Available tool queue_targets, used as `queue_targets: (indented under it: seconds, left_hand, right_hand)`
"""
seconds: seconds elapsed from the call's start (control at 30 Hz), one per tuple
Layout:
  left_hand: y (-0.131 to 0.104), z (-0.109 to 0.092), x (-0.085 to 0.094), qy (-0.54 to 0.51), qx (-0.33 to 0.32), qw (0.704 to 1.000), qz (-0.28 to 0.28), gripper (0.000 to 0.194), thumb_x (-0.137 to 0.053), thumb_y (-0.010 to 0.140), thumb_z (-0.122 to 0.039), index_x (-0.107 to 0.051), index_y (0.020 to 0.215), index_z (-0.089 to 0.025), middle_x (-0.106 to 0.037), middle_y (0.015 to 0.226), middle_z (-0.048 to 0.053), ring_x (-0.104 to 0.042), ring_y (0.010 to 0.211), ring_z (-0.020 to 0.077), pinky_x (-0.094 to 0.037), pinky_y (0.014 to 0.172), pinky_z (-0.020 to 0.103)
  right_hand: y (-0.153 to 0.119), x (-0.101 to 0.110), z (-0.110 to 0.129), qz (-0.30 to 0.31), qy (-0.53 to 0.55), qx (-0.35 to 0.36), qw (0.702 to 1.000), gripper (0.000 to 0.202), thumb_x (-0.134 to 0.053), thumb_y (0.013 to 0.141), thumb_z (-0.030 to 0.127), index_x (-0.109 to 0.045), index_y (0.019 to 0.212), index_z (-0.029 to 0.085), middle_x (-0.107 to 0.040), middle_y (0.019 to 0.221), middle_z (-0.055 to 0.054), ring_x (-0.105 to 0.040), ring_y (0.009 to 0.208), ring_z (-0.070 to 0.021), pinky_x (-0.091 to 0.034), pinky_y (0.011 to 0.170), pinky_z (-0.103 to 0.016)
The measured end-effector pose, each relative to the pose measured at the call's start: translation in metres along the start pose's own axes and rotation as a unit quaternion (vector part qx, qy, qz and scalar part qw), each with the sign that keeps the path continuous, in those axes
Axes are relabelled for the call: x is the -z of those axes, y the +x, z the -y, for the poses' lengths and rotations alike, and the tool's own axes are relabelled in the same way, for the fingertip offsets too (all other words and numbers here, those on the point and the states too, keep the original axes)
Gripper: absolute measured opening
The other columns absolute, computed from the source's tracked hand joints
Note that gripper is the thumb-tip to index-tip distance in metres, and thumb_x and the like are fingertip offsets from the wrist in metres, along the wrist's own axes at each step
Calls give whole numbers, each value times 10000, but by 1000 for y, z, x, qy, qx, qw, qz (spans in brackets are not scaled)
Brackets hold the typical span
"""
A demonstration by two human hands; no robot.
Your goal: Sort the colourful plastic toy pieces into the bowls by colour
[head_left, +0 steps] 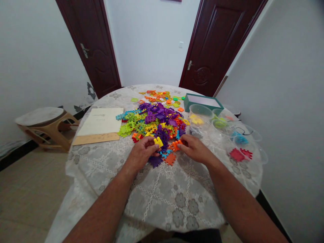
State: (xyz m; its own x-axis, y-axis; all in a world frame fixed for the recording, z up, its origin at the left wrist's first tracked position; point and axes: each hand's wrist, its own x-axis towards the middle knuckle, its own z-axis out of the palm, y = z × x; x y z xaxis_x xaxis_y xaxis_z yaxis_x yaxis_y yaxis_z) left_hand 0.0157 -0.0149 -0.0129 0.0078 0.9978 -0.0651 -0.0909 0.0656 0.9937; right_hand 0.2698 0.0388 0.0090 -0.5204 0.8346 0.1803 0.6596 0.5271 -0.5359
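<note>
A pile of plastic interlocking building pieces in purple, green, yellow, blue, orange and red lies on the table. At its near left edge, my left hand pinches a small yellow building piece between thumb and fingers. Across from it, my right hand has its fingers closed on an orange building piece at the near right of the pile. Between and just below the hands lie a flat orange piece, a blue one and a purple one.
Clear plastic tubs stand at the right, holding yellow, green, blue and red pieces. Behind them is a green box. Paper and a brown strip lie at the left. Smaller loose pieces are scattered at the back of the cloth-covered table.
</note>
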Motion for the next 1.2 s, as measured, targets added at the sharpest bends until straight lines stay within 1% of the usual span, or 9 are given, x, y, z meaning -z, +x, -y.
queue_targets:
  seconds: [0.13, 0.2, 0.3, 0.43, 0.53, 0.67, 0.73, 0.97, 1.2]
  left_hand:
    - [-1, -1, -1, 1, 3, 1000, 1, 448, -793, 763, -395, -628, 1109, -162, -738, 912, 56, -740, 811, 202, -632, 729, 363]
    - [-1, -1, 0, 11, 1, 1000, 4, 460, -792, 769, -418, -637, 1118, -160, -740, 922, 59, -738, 825, 209, -629, 731, 363]
    - [0, 2, 2, 35, -4, 999, 5, 451, -783, 789, -453, -654, 1110, -165, -742, 952, 65, -738, 854, 223, -629, 736, 364]
    - [2, 4, 6, 56, -9, 998, 13, 437, -763, 819, -487, -661, 1113, -179, -746, 978, 66, -736, 858, 222, -631, 759, 370]
    - [1, 2, 6, 68, -3, 998, 8, 462, -778, 800, -504, -667, 1110, -181, -756, 992, 70, -734, 841, 218, -630, 763, 364]
    - [0, -2, 4, 77, 1, 997, 5, 495, -784, 786, -529, -674, 1115, -175, -759, 1002, 82, -739, 845, 228, -631, 764, 370]
    - [0, -3, 3, 80, 4, 997, 1, 517, -793, 772, -533, -675, 1122, -172, -762, 989, 87, -744, 825, 235, -636, 759, 386]
    - [4, 2, 6, 80, 16, 997, -15, 563, -819, 729, -556, -677, 1123, -180, -772, 1020, 99, -765, 849, 265, -651, 743, 400]
    - [6, 5, 9, 84, 19, 996, -12, 560, -825, 735, -559, -664, 1129, -195, -760, 1034, 78, -765, 880, 270, -662, 761, 398]
  right_hand:
    - [-1, -2, 8, 23, 159, -20, 987, 179, -584, 971, 371, -617, 931, 199, -577, 779, 13, -502, 684, -140, -348, 619, -263]
    - [-2, -3, 12, 35, 210, -26, 977, 189, -592, 972, 383, -628, 984, 199, -591, 793, 14, -505, 678, -134, -359, 616, -257]
    - [-1, -6, 14, 46, 242, -18, 969, 202, -624, 958, 393, -647, 1004, 198, -583, 772, 24, -490, 659, -123, -356, 608, -248]
    - [1, -7, 12, 56, 259, -10, 964, 207, -663, 929, 395, -674, 930, 188, -566, 735, 33, -472, 653, -112, -349, 607, -240]
    - [3, -3, 11, 60, 295, -27, 953, 218, -683, 904, 405, -679, 919, 188, -541, 700, 44, -443, 621, -103, -330, 578, -232]
    - [3, 4, 10, 92, 352, -46, 930, 250, -718, 860, 424, -669, 928, 188, -535, 681, 52, -423, 579, -93, -320, 542, -222]
    - [3, 7, 10, 90, 358, -49, 928, 250, -723, 853, 423, -671, 927, 191, -547, 683, 48, -429, 575, -92, -320, 533, -219]
    - [7, 5, 5, 18, 357, -64, 932, 183, -684, 875, 374, -648, 950, 210, -581, 684, 50, -489, 557, -97, -378, 532, -219]
    - [14, 5, -11, -114, 291, -76, 947, 122, -676, 871, 311, -642, 938, 216, -558, 686, 57, -509, 600, -100, -369, 544, -203]
